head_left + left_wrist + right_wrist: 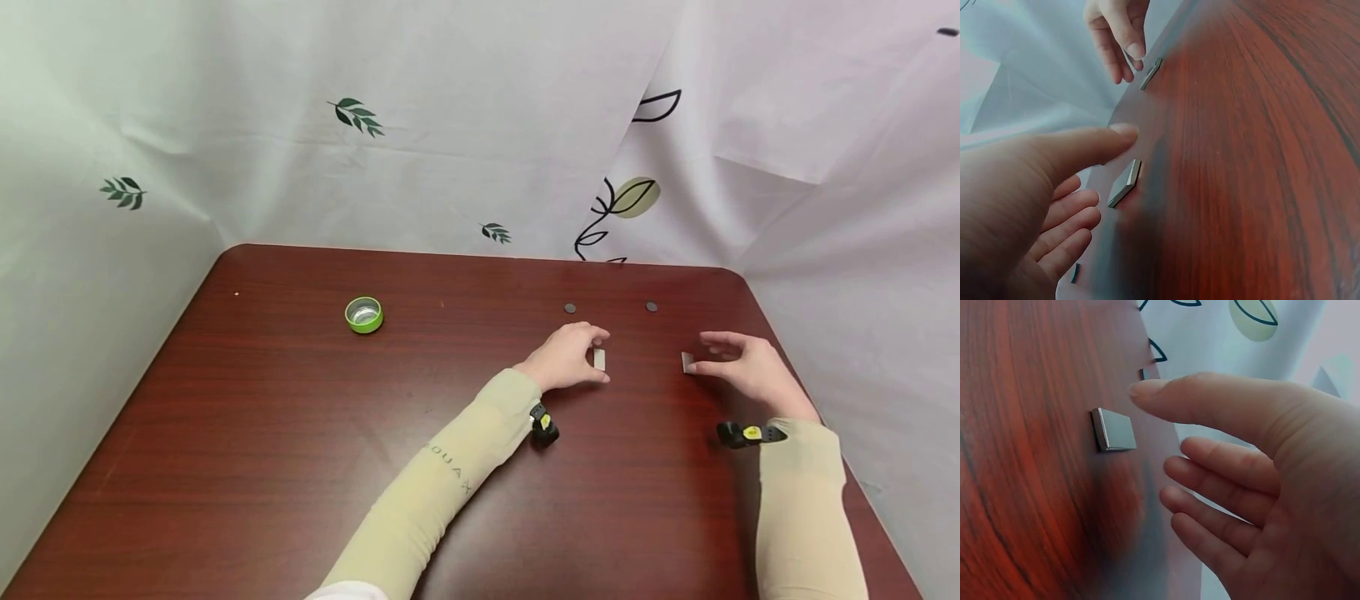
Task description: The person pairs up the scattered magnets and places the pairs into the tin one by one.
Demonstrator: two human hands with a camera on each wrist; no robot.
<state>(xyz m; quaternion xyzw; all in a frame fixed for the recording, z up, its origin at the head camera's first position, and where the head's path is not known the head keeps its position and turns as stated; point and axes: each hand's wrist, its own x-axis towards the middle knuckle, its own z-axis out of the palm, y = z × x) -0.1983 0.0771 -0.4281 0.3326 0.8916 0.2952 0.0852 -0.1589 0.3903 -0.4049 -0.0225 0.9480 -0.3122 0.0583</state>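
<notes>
A small flat silver rectangular block (599, 360) lies on the table between the spread thumb and fingers of my left hand (566, 358). In the left wrist view that block (1127, 185) stays apart from the thumb tip. To the right, a similar silver block (687, 363) lies beside my right hand (750, 371), whose thumb is nearest to it. The right wrist view gives this block (1117, 430) a smooth, shiny face, with a gap between it and the thumb. Both hands hold nothing, their fingers loosely extended.
Two small dark discs (570, 308) (651, 307) lie beyond the hands towards the table's far edge. A shallow round green container (363, 315) with a silvery inside sits at the back left. White leaf-patterned cloth (450, 125) hangs around the reddish-brown table (262, 433).
</notes>
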